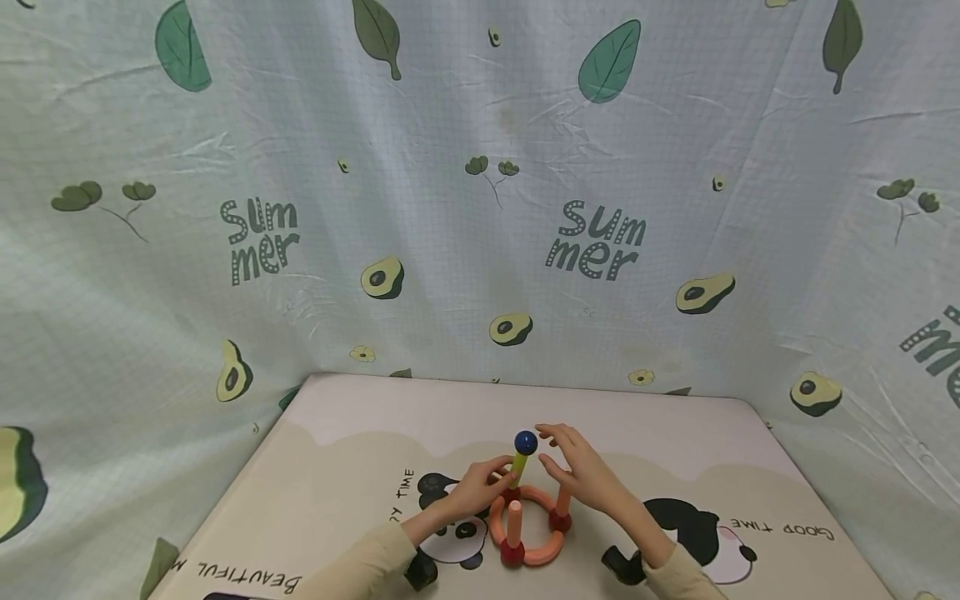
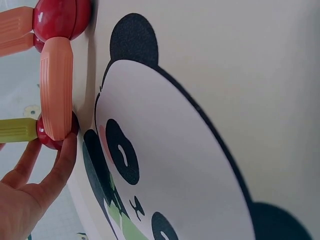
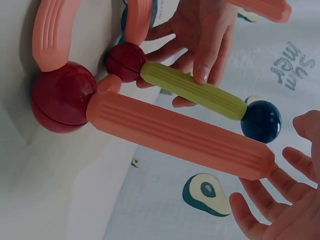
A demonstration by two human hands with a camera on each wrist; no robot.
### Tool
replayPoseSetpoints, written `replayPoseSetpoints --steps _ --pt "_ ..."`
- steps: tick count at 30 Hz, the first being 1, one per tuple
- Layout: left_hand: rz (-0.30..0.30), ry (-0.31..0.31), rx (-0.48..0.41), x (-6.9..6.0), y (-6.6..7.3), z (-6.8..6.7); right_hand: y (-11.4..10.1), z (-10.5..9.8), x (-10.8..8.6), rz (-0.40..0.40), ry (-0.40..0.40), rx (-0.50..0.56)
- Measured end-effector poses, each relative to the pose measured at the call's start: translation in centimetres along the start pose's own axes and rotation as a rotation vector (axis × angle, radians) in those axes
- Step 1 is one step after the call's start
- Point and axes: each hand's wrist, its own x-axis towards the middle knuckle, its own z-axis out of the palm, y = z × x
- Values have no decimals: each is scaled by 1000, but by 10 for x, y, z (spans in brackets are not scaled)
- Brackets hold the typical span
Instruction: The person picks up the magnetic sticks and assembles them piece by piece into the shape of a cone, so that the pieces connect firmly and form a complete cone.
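Note:
A ring of curved orange bars joined by red balls lies on the table. Upright on it stand two straight orange rods and a yellow-green rod topped by a blue ball. My left hand holds the yellow-green rod near its base, thumb against it, while other fingers touch the red ball underneath. Just right of the blue ball hovers my right hand, fingers loosely bent and holding nothing. In the right wrist view its fingertips overlap the tip of an orange rod; contact cannot be told.
The table's cover has printed pandas and lettering. A hanging cloth with avocado and leaf prints surrounds the back and sides. The edge of a dark object shows at the bottom left of the head view.

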Motion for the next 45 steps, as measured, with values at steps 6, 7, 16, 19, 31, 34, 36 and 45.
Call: replayPoseSetpoints --steps 6,7,16,19,31,34,36,45 --pt "-6 -1 0 -1 1 0 1 -4 -6 54 4 88" --pt "-6 -2 0 -1 1 0 2 -4 -7 60 5 100" --pt "-12 -2 5 0 0 0 7 -7 -20 151 -15 291" --pt "-9 -2 2 0 0 0 10 -7 -23 185 -50 365" --pt "2 0 0 -1 1 0 16 -6 -33 307 -158 540" --pt "0 -2 3 -2 3 -1 19 -5 -36 338 -170 605" --pt "-2 -3 3 -2 4 -1 22 -4 -38 352 -179 656" --pt "-2 -1 2 -2 4 0 29 3 -45 370 -197 775"
